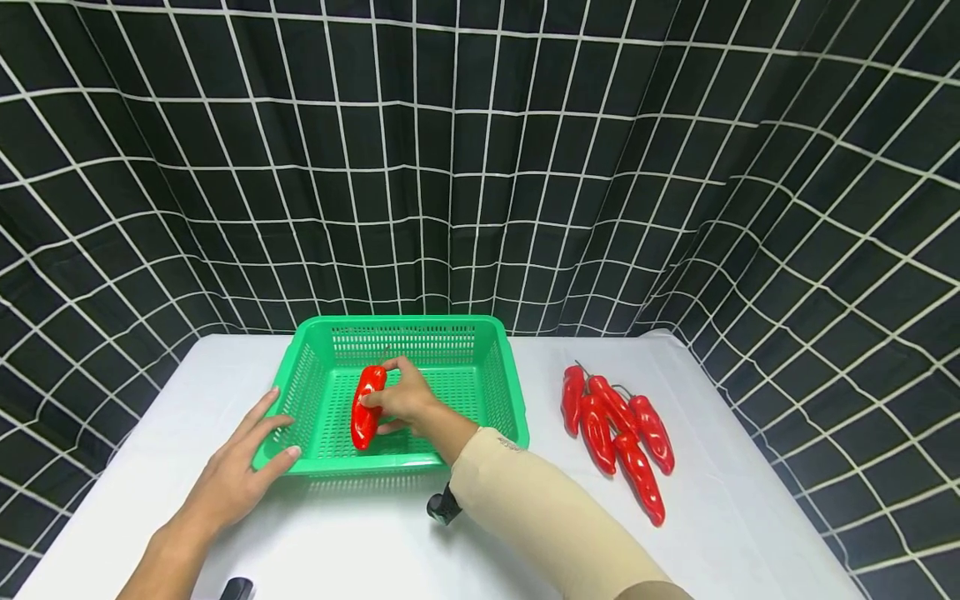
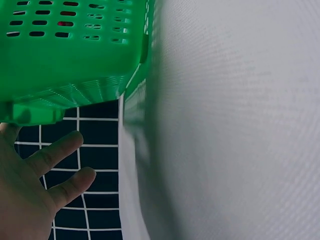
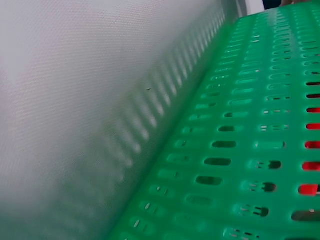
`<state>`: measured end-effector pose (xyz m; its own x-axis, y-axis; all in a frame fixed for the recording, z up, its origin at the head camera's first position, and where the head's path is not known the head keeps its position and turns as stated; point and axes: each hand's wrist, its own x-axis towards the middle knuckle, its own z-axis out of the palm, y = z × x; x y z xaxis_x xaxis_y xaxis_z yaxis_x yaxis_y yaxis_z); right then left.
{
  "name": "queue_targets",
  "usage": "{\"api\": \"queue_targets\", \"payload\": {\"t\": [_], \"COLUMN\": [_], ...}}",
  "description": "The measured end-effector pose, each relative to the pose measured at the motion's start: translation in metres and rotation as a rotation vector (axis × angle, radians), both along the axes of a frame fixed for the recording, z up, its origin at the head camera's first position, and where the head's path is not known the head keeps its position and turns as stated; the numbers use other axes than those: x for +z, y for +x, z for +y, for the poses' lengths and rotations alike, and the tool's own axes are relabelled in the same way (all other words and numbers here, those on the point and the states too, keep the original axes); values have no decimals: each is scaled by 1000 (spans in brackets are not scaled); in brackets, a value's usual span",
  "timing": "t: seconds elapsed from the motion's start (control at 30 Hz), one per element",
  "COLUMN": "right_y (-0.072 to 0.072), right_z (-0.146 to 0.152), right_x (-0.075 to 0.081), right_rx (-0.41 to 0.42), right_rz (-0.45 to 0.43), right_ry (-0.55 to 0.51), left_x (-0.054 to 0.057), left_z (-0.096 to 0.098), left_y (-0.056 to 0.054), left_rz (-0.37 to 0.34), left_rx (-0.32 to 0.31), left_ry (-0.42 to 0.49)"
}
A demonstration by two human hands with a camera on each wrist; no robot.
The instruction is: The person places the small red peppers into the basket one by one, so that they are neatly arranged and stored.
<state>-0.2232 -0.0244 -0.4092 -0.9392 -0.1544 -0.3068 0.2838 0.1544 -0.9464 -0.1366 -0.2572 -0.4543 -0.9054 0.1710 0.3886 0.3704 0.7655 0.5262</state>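
Note:
A green plastic basket (image 1: 517, 400) with slotted walls stands on the white table. My right hand (image 1: 408, 396) reaches over its near rim and holds a red chili pepper (image 1: 365, 421) inside it, thumb lying across the pepper's side. The pepper points lengthwise toward me, left of the basket's middle. At the basket's left near corner is my left hand (image 1: 236, 475), its fingers spread and fingertips at the rim. The left wrist view shows that hand (image 2: 32, 185) beside the green wall (image 2: 60, 65). Through the slots in the right wrist view, bits of red (image 3: 311, 166) show.
Several red peppers (image 1: 598, 433) lie in a loose bunch on the table (image 1: 720, 517) to the right of the basket. A black curtain with a white grid (image 1: 480, 167) encloses the back and sides. Under my right wrist is a small black device (image 1: 442, 507).

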Motion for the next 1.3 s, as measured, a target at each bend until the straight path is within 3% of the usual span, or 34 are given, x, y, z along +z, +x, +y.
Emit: {"api": "queue_targets", "payload": {"t": [0.5,1.3], "right_y": [-3,2], "right_z": [-21,-44], "right_x": [-6,-3], "right_rx": [-12,76], "right_rz": [-18,-91], "right_ry": [59,150], "left_x": [-1,0], "left_z": [0,-1], "left_y": [-2,0], "left_rz": [-8,-3], "left_rx": [-7,-8], "left_ry": [-12,-3]}}
